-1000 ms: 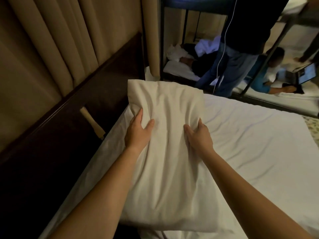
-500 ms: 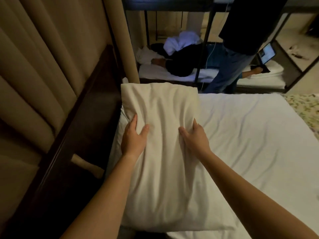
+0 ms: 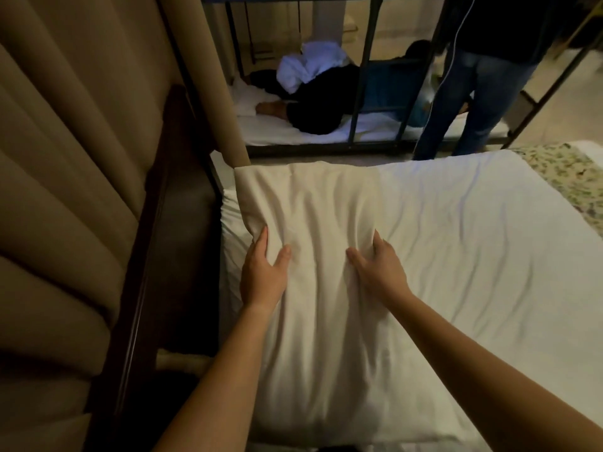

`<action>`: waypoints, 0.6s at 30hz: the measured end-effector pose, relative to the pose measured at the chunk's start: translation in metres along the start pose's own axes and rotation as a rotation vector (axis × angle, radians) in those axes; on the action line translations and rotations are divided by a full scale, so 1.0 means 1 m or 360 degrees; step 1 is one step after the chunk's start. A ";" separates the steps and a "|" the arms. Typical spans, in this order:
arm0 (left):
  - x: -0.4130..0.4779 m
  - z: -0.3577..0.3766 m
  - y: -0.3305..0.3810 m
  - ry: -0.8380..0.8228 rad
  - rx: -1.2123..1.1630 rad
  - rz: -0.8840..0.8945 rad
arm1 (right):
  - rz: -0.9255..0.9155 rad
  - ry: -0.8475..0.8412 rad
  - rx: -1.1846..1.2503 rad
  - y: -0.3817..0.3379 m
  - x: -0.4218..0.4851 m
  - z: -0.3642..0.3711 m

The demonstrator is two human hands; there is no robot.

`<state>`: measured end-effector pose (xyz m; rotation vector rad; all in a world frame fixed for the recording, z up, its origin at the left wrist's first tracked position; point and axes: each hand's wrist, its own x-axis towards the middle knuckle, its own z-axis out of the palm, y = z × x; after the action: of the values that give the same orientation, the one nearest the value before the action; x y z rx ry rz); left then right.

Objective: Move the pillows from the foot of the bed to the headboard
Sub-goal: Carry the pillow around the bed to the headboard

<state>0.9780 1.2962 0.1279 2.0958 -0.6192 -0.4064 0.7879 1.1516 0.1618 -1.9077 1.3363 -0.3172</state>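
From my feed, both bare forearms reach forward from the near edge of the bed (image 3: 489, 256), roughly parallel, wrists level with each other. The left hand (image 3: 264, 275) sits on the left edge of the pillow (image 3: 319, 203), fingers straight along the side and sinking into it, thumb spread onto the top. It holds that edge between thumb and fingers. The right hand (image 3: 380, 272) is on the pillow's right part, fingertips buried in a fold and thumb angled inward, pinching a ridge of cloth. Creases fan out from both hands.

The pillow lies flat on the white sheet along the bed's left edge, just beside the dark wooden headboard (image 3: 156, 230), its far end reaching the mattress's far left corner. Beige curtains (image 3: 65, 158) hang behind the headboard. Past the far edge stands a metal bunk frame (image 3: 362, 93) with someone lying on its lower mattress, and a person in jeans (image 3: 473, 102) stands beside it.
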 end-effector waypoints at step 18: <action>0.024 0.037 0.043 0.0231 0.0054 -0.0176 | -0.0196 -0.0234 0.0094 0.007 0.091 -0.028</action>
<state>0.9674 1.2366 0.1419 2.1762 -0.4298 -0.3040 0.8049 1.0580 0.1557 -1.9287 1.1045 -0.2691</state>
